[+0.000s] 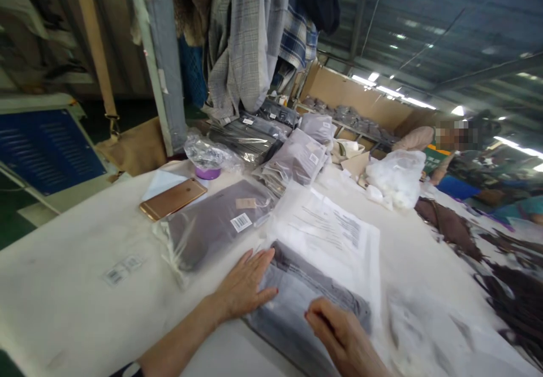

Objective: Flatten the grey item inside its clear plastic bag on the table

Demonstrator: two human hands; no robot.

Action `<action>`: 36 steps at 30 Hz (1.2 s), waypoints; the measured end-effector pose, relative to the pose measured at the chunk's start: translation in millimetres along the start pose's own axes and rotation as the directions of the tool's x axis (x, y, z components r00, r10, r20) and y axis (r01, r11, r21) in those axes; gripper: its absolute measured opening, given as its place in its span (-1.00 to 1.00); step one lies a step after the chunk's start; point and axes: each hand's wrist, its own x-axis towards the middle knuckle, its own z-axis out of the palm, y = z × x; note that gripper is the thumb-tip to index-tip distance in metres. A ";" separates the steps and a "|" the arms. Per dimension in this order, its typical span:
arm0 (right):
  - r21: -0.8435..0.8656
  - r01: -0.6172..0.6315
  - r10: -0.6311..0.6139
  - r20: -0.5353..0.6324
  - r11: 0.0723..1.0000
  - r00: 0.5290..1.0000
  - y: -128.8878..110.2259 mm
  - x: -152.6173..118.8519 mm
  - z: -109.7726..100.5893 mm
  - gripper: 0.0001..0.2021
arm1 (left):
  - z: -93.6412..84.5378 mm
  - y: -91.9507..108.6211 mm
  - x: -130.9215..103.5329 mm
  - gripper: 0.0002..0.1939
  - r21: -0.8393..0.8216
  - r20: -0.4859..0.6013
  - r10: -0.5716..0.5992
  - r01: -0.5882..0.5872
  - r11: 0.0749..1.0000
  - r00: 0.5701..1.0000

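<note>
Now both hands press a bagged dark garment (297,298): left hand (246,283) flat, right hand (339,334) curled on it

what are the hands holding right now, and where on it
Nothing is lifted. The left hand lies flat on the near left part of the grey folded garment in its clear bag; the right hand presses its near edge, fingers curled.
</note>
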 end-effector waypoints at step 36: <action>-0.654 0.538 -0.708 0.005 0.532 0.706 29.2 81.1 52.2 -0.62 | 18.4 -13.8 2.4 -0.10 0.007 -0.020 0.073 -0.073 0.997 0.997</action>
